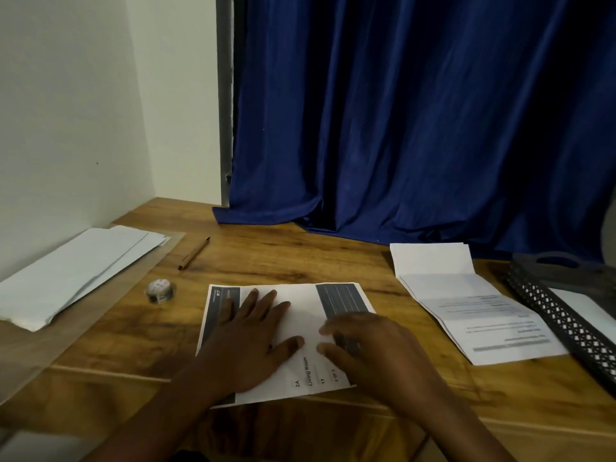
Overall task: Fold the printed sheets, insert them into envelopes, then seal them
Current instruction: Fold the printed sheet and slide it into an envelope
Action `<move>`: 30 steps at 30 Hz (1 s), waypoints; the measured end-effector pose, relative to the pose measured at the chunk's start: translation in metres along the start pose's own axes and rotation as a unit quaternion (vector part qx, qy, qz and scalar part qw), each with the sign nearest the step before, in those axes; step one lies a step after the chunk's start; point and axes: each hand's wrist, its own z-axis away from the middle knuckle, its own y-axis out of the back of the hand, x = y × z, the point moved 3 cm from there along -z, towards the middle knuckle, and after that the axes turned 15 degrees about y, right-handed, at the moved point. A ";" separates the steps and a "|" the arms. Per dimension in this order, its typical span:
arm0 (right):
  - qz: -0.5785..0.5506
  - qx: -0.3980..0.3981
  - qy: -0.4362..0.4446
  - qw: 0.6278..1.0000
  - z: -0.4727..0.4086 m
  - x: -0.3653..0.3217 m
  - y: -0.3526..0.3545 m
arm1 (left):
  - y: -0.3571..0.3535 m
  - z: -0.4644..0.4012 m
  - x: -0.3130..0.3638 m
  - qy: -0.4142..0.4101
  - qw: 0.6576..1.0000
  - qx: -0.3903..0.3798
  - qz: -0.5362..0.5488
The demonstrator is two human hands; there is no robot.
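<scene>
Wood-grain counter carries the work, a blue curtain hanging at its far edge. White envelopes lie stacked at the far-left corner, well apart from the hands; more folded sheets sit toward the right edge beside a black mesh tray. Near the front edge, a printed sheet lies with its long axis running away from the person. Left hand presses it flat, fingers spread wide; right hand, curled, pinches its right portion, likely forming the fold. A tape roll stands nearer the left hand.
</scene>
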 end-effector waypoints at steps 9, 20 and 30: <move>0.013 -0.045 -0.020 0.999 -0.077 -0.029 -0.068 | -0.006 0.000 -0.007 -0.027 0.998 -0.006 -0.064; 0.094 -0.081 -0.078 0.989 -0.045 0.018 -0.061 | -0.004 0.001 -0.001 -0.007 1.000 0.019 -0.007; 0.064 -0.115 -0.081 0.988 -0.044 0.027 -0.071 | 0.010 -0.001 0.019 -0.007 0.999 -0.039 0.030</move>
